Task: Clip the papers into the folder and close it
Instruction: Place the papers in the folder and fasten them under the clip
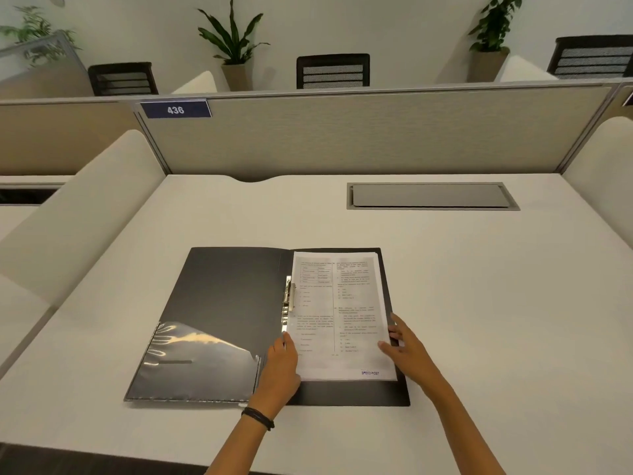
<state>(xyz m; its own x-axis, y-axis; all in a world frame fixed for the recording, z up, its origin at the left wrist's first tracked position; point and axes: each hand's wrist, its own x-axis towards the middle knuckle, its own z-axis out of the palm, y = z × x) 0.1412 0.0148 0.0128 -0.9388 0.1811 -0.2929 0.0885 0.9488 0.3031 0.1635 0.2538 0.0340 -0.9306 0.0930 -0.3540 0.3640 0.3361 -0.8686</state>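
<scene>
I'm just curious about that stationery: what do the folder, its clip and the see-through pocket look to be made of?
The folder looks like matte dark grey plastic or coated card; its surface is smooth and dull. The clip appears to be polished metal, judging by its silvery glint. The pocket looks like thin clear plastic film, glossy with wrinkled reflections.

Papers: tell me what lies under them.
The papers lie on the right half of the open black folder, whose edges show around them. The metal clip sits at their left edge. Anything beneath the sheets is covered.

Print on the papers (339, 317) too blurred to read; clip (290, 296) partly covered — forearms cut off below.
</scene>
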